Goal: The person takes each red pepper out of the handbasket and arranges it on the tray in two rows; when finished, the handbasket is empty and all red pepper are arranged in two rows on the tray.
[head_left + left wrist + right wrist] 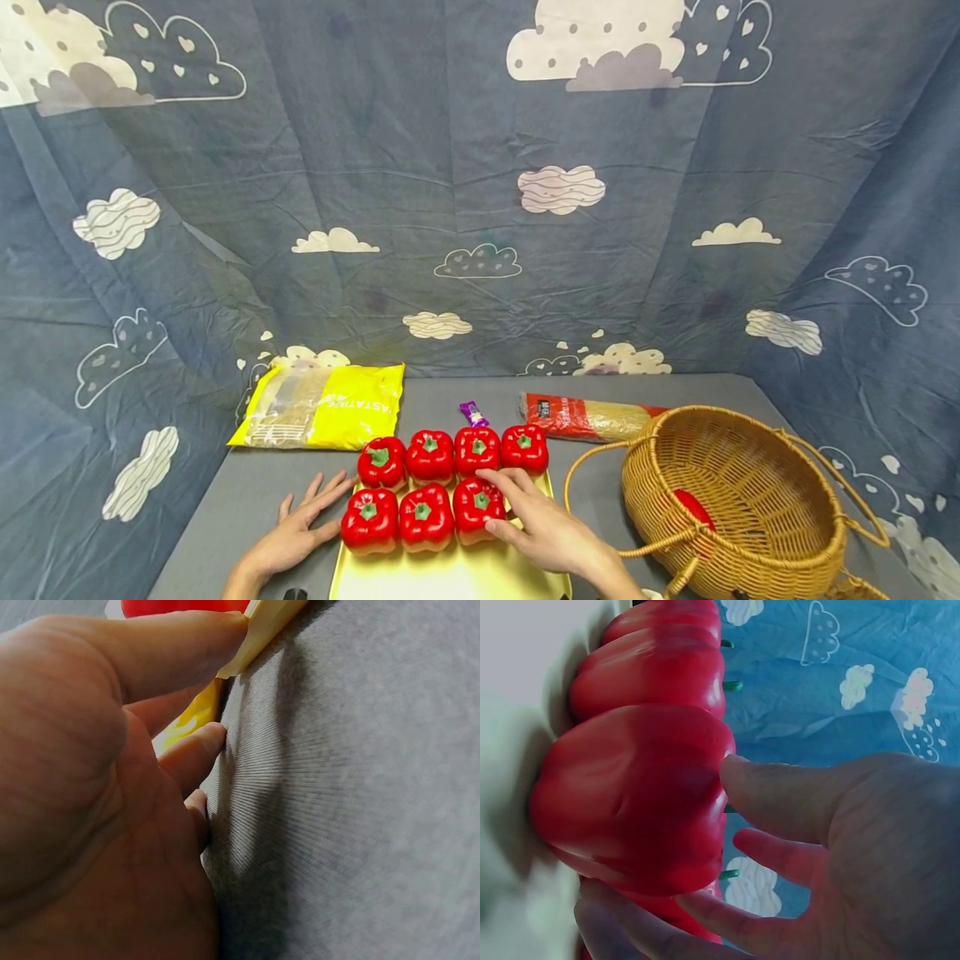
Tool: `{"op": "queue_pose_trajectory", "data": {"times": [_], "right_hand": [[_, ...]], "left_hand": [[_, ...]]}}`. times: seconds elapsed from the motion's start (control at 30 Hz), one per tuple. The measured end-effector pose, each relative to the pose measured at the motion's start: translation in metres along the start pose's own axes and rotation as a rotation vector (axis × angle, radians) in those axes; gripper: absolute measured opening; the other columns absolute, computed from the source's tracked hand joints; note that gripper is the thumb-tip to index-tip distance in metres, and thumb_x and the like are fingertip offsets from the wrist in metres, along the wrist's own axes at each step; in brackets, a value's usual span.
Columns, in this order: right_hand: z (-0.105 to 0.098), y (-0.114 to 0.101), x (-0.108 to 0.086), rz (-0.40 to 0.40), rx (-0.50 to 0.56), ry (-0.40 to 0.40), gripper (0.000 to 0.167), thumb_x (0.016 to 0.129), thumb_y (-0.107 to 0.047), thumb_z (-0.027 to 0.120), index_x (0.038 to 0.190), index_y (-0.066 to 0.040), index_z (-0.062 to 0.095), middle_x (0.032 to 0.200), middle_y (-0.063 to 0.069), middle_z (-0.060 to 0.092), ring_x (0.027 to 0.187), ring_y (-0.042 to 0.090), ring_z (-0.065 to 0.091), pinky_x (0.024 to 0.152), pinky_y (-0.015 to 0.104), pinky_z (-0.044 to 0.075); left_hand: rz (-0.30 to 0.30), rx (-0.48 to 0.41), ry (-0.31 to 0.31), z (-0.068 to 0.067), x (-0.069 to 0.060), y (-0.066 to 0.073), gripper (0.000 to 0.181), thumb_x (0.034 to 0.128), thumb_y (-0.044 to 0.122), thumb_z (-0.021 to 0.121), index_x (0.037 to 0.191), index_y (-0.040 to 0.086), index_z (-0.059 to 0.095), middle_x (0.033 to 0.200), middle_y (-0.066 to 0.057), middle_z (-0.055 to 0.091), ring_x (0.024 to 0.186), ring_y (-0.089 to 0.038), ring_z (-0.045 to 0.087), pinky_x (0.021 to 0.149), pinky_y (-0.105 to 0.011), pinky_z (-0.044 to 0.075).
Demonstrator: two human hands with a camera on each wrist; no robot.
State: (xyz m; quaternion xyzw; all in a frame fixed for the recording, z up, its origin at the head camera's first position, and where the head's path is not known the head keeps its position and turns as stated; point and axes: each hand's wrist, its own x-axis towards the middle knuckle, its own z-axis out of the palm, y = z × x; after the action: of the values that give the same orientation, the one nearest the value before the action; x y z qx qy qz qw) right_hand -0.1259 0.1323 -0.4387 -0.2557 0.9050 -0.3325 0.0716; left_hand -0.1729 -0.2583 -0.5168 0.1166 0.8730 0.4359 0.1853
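Note:
Red bell peppers with green stems stand upright in two rows on a pale yellow tray [457, 577]. At the right end of the front row, my right hand [546, 527] holds a bell pepper [474, 510], which still rests on the tray. Its thumb [776, 795] lies against the top edge and the fingers go round the side of that bell pepper [634, 795]. My left hand [292, 533] rests at the tray's left edge with fingers spread and nothing held. In the left wrist view, its thumb [180, 651] touches the tray's rim [262, 634].
A wicker basket [637, 492] with a red object [694, 510] inside stands at the right. Behind the tray lie a yellow bag [356, 408], a small purple packet [472, 414] and a red pack of noodles [585, 417]. A cloud-patterned curtain [480, 200] hangs behind the grey table.

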Motion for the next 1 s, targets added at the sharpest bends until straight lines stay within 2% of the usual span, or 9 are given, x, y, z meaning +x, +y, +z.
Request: {"op": "queue_pose_trajectory", "data": {"times": [0.17,0.37,0.5,0.6,0.77,1.0], "right_hand": [[-0.003,-0.002,-0.003,-0.021,-0.025,0.036,0.057,0.100,-0.035,0.061,0.150,-0.016,0.043,0.134,0.006,0.050,0.109,0.020,0.060,0.089,0.039,0.055],[-0.012,-0.008,-0.009,-0.032,-0.014,0.035,0.055,0.102,-0.036,0.058,0.150,-0.012,0.043,0.138,0.009,0.050,0.107,0.025,0.062,0.086,0.037,0.055],[-0.022,-0.015,-0.016,-0.058,-0.044,0.040,0.049,0.103,-0.036,0.056,0.145,-0.011,0.050,0.139,0.007,0.055,0.112,0.028,0.064,0.090,0.042,0.056],[-0.032,-0.020,-0.023,-0.091,-0.080,0.063,0.043,0.104,-0.036,0.055,0.141,-0.015,0.055,0.138,0.002,0.059,0.116,0.025,0.064,0.092,0.044,0.056],[-0.049,-0.022,-0.036,-0.135,-0.148,0.117,0.040,0.104,-0.041,0.052,0.139,-0.021,0.057,0.135,-0.005,0.061,0.116,0.018,0.065,0.088,0.040,0.057],[-0.075,-0.017,-0.057,-0.082,-0.185,0.164,0.036,0.104,-0.043,0.052,0.135,-0.027,0.060,0.128,-0.012,0.064,0.113,0.013,0.065,0.086,0.036,0.058]], "left_hand": [[0.021,0.001,-0.003,-0.002,0.002,0.001,0.063,0.0982,0.032,0.064,0.156,0.019,0.040,0.166,-0.021,0.018,0.151,-0.050,-0.012,0.106,-0.073,-0.021],[0.022,0.007,0.002,-0.004,0.002,0.003,0.064,0.0975,0.033,0.064,0.155,0.019,0.041,0.166,-0.021,0.019,0.151,-0.050,-0.011,0.106,-0.073,-0.020],[0.021,0.008,0.007,-0.004,0.002,0.003,0.064,0.0977,0.033,0.064,0.155,0.019,0.041,0.166,-0.020,0.019,0.152,-0.049,-0.011,0.106,-0.072,-0.020],[0.028,0.002,0.006,-0.005,0.002,0.002,0.063,0.0983,0.033,0.063,0.155,0.019,0.041,0.166,-0.021,0.018,0.151,-0.049,-0.011,0.106,-0.072,-0.020],[0.013,-0.002,0.003,-0.004,0.002,0.001,0.064,0.0981,0.036,0.063,0.156,0.020,0.040,0.166,-0.019,0.018,0.152,-0.048,-0.011,0.107,-0.071,-0.020],[0.014,-0.002,-0.006,-0.002,0.001,-0.002,0.063,0.0981,0.034,0.063,0.155,0.018,0.041,0.166,-0.021,0.018,0.151,-0.050,-0.011,0.106,-0.071,-0.020]]}}
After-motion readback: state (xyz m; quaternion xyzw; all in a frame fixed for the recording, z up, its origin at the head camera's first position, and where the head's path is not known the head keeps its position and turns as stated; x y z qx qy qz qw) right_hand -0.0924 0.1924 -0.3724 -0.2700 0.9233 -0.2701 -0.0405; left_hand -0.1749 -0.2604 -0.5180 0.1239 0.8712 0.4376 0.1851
